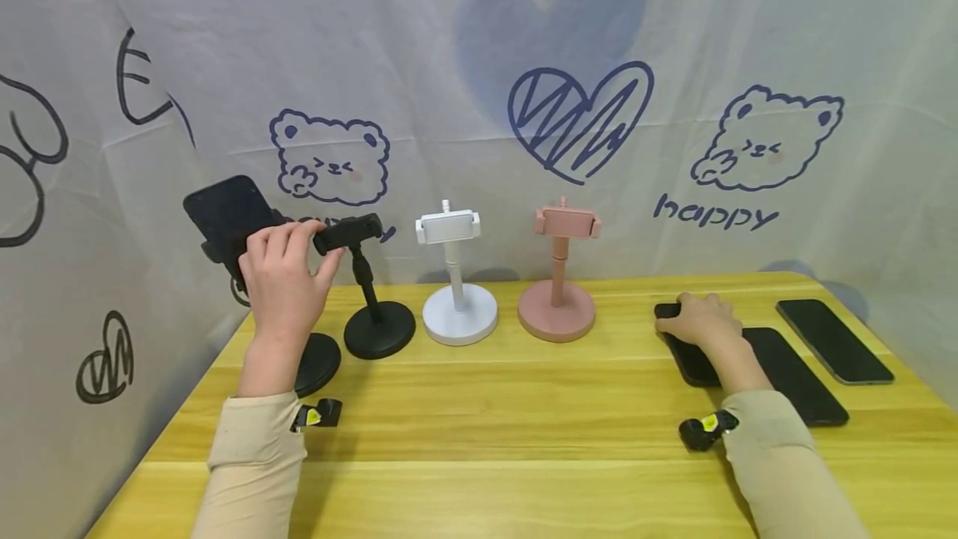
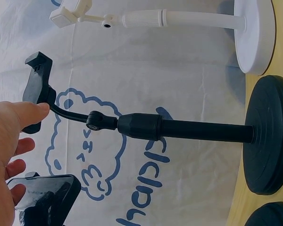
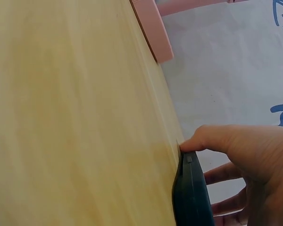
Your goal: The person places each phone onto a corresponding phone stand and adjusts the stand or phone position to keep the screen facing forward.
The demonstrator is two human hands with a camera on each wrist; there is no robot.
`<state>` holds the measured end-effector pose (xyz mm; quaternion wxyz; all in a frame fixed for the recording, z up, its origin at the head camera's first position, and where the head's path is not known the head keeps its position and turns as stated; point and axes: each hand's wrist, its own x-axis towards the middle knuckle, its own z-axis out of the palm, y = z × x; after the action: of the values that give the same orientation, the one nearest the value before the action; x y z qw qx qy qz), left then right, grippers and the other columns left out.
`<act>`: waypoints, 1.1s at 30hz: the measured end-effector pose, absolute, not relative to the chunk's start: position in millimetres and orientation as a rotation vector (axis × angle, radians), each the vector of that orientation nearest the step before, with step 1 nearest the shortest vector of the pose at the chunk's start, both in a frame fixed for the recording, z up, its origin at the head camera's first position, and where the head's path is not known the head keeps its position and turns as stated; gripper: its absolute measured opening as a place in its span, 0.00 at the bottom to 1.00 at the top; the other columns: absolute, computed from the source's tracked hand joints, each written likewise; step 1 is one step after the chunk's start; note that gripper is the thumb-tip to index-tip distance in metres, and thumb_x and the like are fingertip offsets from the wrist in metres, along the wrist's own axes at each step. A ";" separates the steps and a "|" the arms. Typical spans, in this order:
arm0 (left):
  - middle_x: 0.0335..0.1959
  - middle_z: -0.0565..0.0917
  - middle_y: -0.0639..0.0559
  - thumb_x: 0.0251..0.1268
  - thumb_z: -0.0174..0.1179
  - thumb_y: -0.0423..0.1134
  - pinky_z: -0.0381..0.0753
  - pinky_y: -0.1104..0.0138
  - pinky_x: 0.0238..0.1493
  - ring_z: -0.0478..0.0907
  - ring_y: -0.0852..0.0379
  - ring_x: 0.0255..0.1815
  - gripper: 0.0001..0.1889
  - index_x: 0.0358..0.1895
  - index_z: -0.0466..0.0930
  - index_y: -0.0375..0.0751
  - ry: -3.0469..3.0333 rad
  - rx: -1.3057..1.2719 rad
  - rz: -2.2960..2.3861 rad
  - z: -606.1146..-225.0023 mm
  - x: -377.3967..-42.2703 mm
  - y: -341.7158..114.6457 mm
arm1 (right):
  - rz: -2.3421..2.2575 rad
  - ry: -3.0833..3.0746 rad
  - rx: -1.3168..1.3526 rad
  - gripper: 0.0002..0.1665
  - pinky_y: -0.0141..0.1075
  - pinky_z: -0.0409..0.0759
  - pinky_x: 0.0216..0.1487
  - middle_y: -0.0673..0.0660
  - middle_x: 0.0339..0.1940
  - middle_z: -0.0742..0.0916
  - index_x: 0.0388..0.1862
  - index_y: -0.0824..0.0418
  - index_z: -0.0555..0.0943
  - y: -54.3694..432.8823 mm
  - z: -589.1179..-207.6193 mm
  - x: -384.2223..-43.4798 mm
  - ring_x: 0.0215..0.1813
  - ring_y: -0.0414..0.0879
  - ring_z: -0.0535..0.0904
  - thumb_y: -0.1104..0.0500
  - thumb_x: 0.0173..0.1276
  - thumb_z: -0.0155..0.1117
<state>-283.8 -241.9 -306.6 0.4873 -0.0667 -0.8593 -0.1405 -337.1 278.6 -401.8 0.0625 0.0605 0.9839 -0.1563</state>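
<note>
My left hand [image 1: 284, 277] pinches the near end of the clamp on a black phone stand [image 1: 379, 331], with the thumb against the clamp's back in the left wrist view. That clamp holds no phone. Left of it, a black phone [image 1: 230, 210] sits tilted in another black stand [image 1: 320, 360], partly hidden behind my left hand and forearm. At the right of the table my right hand [image 1: 703, 324] grips a black phone [image 3: 193, 197] by its edges, thumb on one side and fingers on the other. Part of this phone is covered by the hand in the head view.
A white phone stand [image 1: 460, 314] and a pink phone stand [image 1: 557, 312] stand in the row, without phones. Two more dark phones [image 1: 801, 381] [image 1: 834, 339] lie at the right of the wooden table [image 1: 479, 431]. A printed curtain [image 1: 449, 106] hangs behind.
</note>
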 end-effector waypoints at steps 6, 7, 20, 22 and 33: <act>0.51 0.80 0.37 0.59 0.69 0.43 0.62 0.43 0.54 0.67 0.37 0.54 0.21 0.52 0.78 0.37 -2.091 -0.164 -0.347 -306.5 -284.0 -242.2 | -0.454 3.015 0.175 0.49 0.72 0.64 0.56 0.83 0.64 0.65 0.70 0.71 0.63 276.8 -402.7 -336.6 0.62 0.81 0.60 0.38 0.63 0.60; 0.51 0.80 0.37 0.59 0.69 0.43 0.62 0.43 0.54 0.67 0.37 0.54 0.21 0.52 0.78 0.37 -2.091 -0.163 -0.347 -306.4 -284.0 -242.3 | -0.450 3.021 0.175 0.49 0.72 0.65 0.55 0.83 0.64 0.65 0.70 0.71 0.63 276.4 -402.9 -336.9 0.62 0.81 0.60 0.38 0.63 0.60; 0.51 0.79 0.38 0.59 0.69 0.44 0.63 0.43 0.54 0.67 0.37 0.55 0.21 0.53 0.78 0.37 -2.102 -0.155 -0.339 -305.7 -283.8 -242.9 | -0.510 3.153 0.136 0.45 0.76 0.63 0.52 0.80 0.61 0.67 0.67 0.66 0.66 271.5 -405.1 -337.9 0.63 0.78 0.60 0.40 0.60 0.63; 0.51 0.79 0.38 0.59 0.69 0.44 0.63 0.43 0.55 0.67 0.37 0.55 0.21 0.53 0.78 0.37 -2.101 -0.156 -0.338 -305.7 -283.8 -242.9 | -0.507 3.178 0.124 0.45 0.76 0.64 0.51 0.81 0.61 0.67 0.67 0.66 0.66 270.8 -404.8 -338.3 0.62 0.78 0.60 0.40 0.59 0.63; 0.52 0.79 0.38 0.60 0.68 0.44 0.62 0.43 0.55 0.67 0.37 0.56 0.21 0.53 0.78 0.37 -2.112 -0.149 -0.338 -304.6 -281.8 -242.3 | -0.522 3.305 0.111 0.44 0.73 0.65 0.52 0.79 0.61 0.67 0.68 0.64 0.66 267.0 -402.5 -340.2 0.61 0.76 0.61 0.43 0.58 0.67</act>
<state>-281.8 -242.3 -304.6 0.4781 -0.0612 -0.8652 -0.1383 -340.2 267.0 -402.5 -0.1030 0.0329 0.9820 -0.1551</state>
